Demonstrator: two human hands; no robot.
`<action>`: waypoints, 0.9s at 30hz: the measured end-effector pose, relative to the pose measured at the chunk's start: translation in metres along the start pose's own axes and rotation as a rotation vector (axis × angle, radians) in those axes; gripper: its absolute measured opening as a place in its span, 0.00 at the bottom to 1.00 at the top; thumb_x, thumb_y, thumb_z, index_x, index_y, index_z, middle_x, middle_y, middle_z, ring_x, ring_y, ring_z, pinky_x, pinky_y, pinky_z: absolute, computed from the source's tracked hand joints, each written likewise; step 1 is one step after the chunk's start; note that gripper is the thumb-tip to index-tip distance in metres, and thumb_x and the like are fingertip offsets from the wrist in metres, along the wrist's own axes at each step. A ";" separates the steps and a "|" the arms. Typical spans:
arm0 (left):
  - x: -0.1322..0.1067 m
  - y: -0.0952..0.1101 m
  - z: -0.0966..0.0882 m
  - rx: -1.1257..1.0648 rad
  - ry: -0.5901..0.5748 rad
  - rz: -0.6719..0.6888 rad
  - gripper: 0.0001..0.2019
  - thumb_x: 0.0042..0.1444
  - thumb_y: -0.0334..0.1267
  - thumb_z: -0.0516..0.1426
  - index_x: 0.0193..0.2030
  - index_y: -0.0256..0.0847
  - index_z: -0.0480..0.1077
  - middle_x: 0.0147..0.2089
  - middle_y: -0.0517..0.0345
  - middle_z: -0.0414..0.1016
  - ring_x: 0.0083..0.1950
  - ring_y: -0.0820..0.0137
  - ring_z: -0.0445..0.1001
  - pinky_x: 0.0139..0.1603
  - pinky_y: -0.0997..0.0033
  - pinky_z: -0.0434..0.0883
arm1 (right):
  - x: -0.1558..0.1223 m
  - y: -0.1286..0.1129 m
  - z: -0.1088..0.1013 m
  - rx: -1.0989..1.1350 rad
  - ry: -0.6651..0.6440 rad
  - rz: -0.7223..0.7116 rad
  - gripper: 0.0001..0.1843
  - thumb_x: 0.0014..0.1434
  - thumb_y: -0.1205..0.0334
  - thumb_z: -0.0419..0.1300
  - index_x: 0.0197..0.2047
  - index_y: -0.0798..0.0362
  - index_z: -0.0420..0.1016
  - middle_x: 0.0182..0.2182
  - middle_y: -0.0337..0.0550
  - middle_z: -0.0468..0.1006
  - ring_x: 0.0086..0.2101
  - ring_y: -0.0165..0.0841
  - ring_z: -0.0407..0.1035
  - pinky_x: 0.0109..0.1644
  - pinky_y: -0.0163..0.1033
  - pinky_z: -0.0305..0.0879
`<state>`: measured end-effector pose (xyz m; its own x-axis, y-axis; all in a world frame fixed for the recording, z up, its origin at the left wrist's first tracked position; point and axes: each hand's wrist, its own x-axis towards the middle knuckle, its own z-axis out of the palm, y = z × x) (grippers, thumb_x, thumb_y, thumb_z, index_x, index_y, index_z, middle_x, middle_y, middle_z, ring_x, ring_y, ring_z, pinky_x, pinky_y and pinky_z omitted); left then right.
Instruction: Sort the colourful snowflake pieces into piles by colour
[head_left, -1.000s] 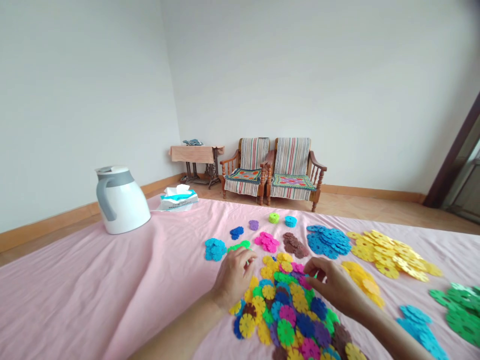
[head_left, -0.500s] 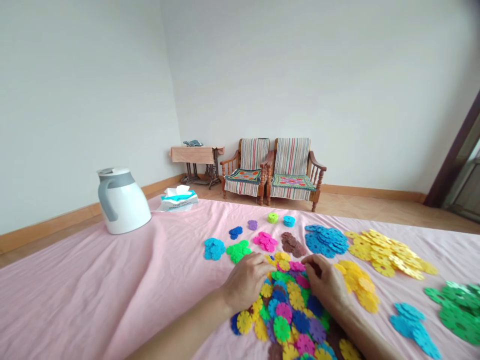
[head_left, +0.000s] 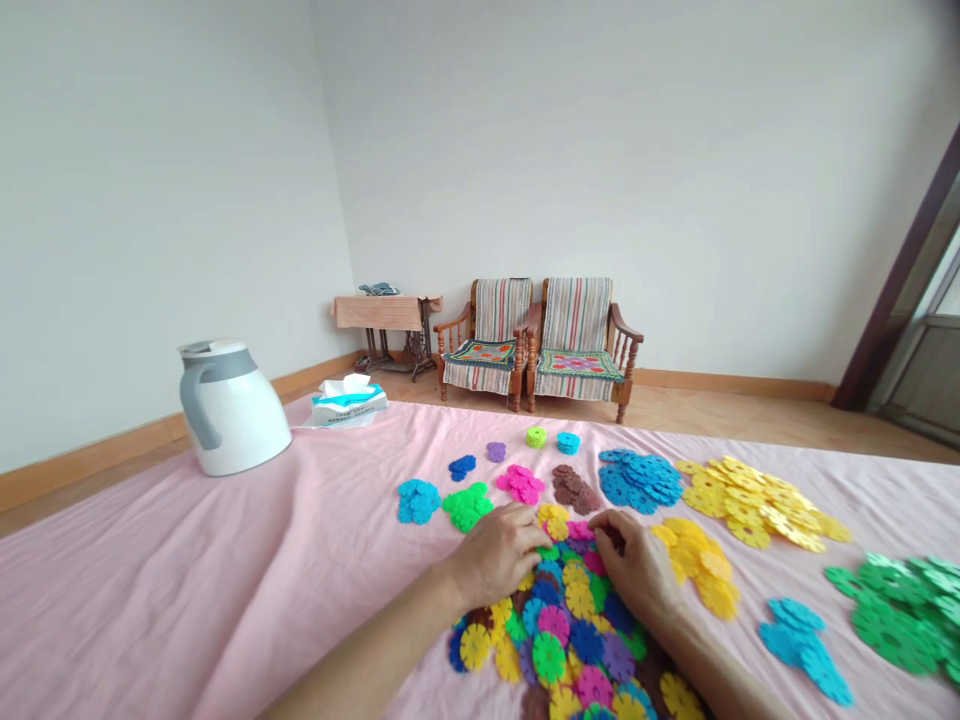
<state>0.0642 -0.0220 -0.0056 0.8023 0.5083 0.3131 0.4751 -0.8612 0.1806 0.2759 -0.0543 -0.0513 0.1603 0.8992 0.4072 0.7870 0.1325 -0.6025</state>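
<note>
A heap of mixed-colour notched plastic discs (head_left: 579, 600) lies on the pink cloth between my two hands. My left hand (head_left: 499, 555) rests at the heap's upper left side, its fingers curled and pressed together over the discs; whatever is under the fingertips is hidden. On the upper right side is my right hand (head_left: 634, 560), thumb and forefinger drawn together at the edge of pink discs (head_left: 579, 530). I cannot make out what its fingers hold. Yellow discs (head_left: 553, 520) sit at the heap's far tip, between the hands.
Sorted piles surround the heap: green (head_left: 467, 507), pink (head_left: 520, 484), brown (head_left: 575, 488), blue (head_left: 641, 482) and yellow (head_left: 757, 502). A white jug (head_left: 240, 415) and a tissue box (head_left: 349, 402) stand at left on the cloth (head_left: 225, 570). Two wooden chairs (head_left: 577, 340) are beyond.
The whole view has shifted slightly, so things appear a little further left. Both hands stay at the upper part of the heap, nearly in the same pose. The sorted piles look unchanged.
</note>
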 end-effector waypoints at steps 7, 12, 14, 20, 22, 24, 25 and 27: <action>-0.008 0.002 0.006 -0.084 0.094 -0.004 0.04 0.56 0.32 0.56 0.34 0.39 0.73 0.34 0.56 0.72 0.39 0.68 0.70 0.41 0.70 0.65 | 0.000 0.005 0.003 -0.007 -0.007 -0.010 0.10 0.53 0.64 0.49 0.32 0.51 0.72 0.29 0.41 0.76 0.32 0.34 0.71 0.36 0.36 0.64; -0.010 0.002 0.001 -0.189 0.150 -0.074 0.02 0.52 0.31 0.59 0.32 0.40 0.73 0.32 0.59 0.73 0.37 0.70 0.71 0.39 0.73 0.65 | 0.001 0.006 0.004 -0.016 -0.003 -0.013 0.10 0.53 0.64 0.49 0.32 0.51 0.72 0.28 0.41 0.76 0.31 0.33 0.71 0.36 0.37 0.64; -0.011 0.002 0.000 -0.223 0.161 -0.095 0.02 0.51 0.30 0.60 0.30 0.40 0.73 0.31 0.60 0.73 0.36 0.71 0.71 0.38 0.74 0.65 | 0.000 0.007 0.004 -0.014 0.000 -0.013 0.10 0.53 0.64 0.49 0.32 0.51 0.72 0.28 0.40 0.76 0.30 0.33 0.71 0.35 0.36 0.64; -0.013 0.003 0.002 -0.264 0.173 -0.100 0.03 0.53 0.30 0.58 0.31 0.40 0.73 0.32 0.60 0.73 0.36 0.72 0.71 0.38 0.75 0.65 | 0.000 0.007 0.004 -0.005 0.015 -0.019 0.10 0.52 0.64 0.50 0.32 0.50 0.72 0.28 0.40 0.76 0.30 0.33 0.71 0.35 0.36 0.64; -0.013 0.004 0.002 -0.275 0.189 -0.101 0.04 0.54 0.30 0.57 0.32 0.41 0.73 0.31 0.60 0.73 0.36 0.72 0.71 0.37 0.76 0.65 | 0.000 0.007 0.003 -0.004 0.018 -0.020 0.10 0.51 0.64 0.50 0.31 0.51 0.73 0.27 0.40 0.76 0.29 0.33 0.71 0.35 0.36 0.64; -0.012 0.004 0.001 -0.275 0.214 -0.115 0.05 0.54 0.30 0.56 0.31 0.41 0.72 0.31 0.60 0.72 0.35 0.72 0.70 0.37 0.75 0.65 | 0.000 0.006 0.002 -0.001 0.018 -0.024 0.10 0.51 0.64 0.50 0.30 0.51 0.73 0.26 0.39 0.76 0.29 0.33 0.71 0.34 0.36 0.64; -0.011 0.002 0.001 -0.270 0.240 -0.135 0.05 0.53 0.29 0.56 0.30 0.40 0.72 0.31 0.60 0.72 0.35 0.72 0.70 0.37 0.75 0.65 | 0.000 0.006 0.002 0.000 0.017 -0.026 0.10 0.51 0.64 0.50 0.30 0.51 0.73 0.26 0.39 0.76 0.28 0.33 0.71 0.34 0.36 0.64; -0.011 -0.004 0.000 -0.237 0.324 -0.226 0.06 0.52 0.27 0.54 0.29 0.40 0.70 0.30 0.60 0.72 0.35 0.72 0.70 0.37 0.74 0.65 | 0.001 0.005 0.002 0.003 0.012 -0.027 0.10 0.51 0.64 0.50 0.30 0.51 0.73 0.26 0.40 0.76 0.29 0.33 0.71 0.34 0.36 0.64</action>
<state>0.0537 -0.0237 -0.0096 0.5160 0.6884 0.5097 0.4988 -0.7253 0.4746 0.2790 -0.0522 -0.0556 0.1464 0.8900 0.4318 0.7893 0.1580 -0.5933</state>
